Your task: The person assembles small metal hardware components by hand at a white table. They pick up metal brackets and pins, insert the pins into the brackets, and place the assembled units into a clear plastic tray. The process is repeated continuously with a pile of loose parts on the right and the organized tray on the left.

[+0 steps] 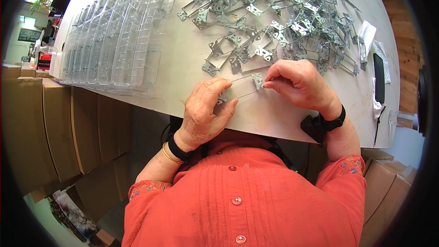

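A small metal frame, two punched end plates joined by thin parallel rods, lies level just above or on the near edge of the white table. My left hand curls its thumb and fingers around the left end plate, partly covering it. At the other end, my right hand pinches thumb and forefinger together against the right plate's edge. Whatever sits between those fingertips is too small to make out. Just beyond both hands spreads a tangled pile of similar metal frames.
Clear plastic trays with long compartments cover the table's left part. On the right lie a black phone-like slab and crumpled white wrappers. Cardboard boxes stand below the table at left, with more boxes at lower right.
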### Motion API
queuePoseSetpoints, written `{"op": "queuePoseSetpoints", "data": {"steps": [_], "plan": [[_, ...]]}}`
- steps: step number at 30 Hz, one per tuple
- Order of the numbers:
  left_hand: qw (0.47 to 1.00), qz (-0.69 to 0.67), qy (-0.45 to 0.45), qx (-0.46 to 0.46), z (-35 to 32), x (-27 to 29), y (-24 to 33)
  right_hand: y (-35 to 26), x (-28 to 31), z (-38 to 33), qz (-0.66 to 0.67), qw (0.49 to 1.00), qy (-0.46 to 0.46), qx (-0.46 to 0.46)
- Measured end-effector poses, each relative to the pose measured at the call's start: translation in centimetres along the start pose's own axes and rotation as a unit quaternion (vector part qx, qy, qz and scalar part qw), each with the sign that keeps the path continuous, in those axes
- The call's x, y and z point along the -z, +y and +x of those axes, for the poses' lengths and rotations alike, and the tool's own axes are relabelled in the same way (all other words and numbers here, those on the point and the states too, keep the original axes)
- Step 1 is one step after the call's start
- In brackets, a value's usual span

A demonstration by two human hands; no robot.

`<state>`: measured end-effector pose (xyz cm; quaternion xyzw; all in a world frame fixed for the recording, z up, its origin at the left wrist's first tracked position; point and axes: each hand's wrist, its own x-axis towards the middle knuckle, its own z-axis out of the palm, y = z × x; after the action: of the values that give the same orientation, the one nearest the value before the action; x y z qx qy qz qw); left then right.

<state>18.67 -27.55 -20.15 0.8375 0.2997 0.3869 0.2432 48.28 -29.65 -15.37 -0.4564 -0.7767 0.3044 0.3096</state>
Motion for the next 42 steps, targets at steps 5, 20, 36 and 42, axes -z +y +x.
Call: {"op": "queuePoseSetpoints", "data": {"steps": [5,20,36,42], "plan": [[1.000,0.002,0.000,0.001,0.04,0.04,0.07,0.29,-0.10,-0.03,-0.004,1.000,0.002,0.008],[1.000,0.003,0.000,-0.001,-0.03,0.02,0.02,0.18,-0.09,0.01,-0.009,1.000,0.003,0.003],[1.000,0.005,0.001,0.006,-0.04,-0.06,0.02,0.42,-0.52,0.02,-0.005,1.000,0.021,0.015],[1.000,0.003,0.001,0.004,0.07,0.04,0.06,0.30,-0.32,-0.04,-0.010,1.000,0.013,-0.009]]}}
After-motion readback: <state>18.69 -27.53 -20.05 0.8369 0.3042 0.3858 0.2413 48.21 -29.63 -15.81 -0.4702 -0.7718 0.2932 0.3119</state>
